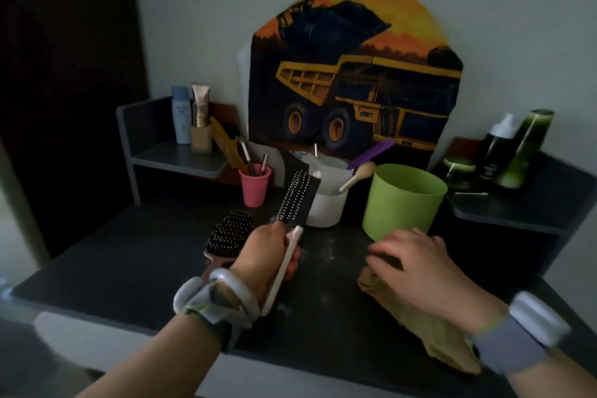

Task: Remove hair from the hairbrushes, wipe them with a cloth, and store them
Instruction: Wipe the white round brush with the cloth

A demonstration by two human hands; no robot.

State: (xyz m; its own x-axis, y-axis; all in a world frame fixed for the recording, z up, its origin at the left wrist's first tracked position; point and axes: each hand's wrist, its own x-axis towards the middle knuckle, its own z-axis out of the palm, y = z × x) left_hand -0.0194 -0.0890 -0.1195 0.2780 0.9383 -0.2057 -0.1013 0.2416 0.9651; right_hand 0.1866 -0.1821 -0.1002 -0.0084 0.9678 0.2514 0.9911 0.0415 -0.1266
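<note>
My left hand [268, 252] grips the pale handle of a round hairbrush [298, 200]. Its black bristled head points up and away, toward the white container. A second brush, a dark paddle brush [229, 236], lies flat on the black table [129, 262] just left of my left hand. My right hand [416, 258] rests palm down on an olive cloth [436, 329] spread at the table's right front, fingers slightly curled over something dark beneath them. Whether it grips the cloth is unclear.
A green cup [403, 200] stands just behind my right hand. A white container [326, 200] with a wooden spoon and a pink cup [255, 184] of pencils stand behind the brushes. Shelves with bottles flank a truck picture on the wall.
</note>
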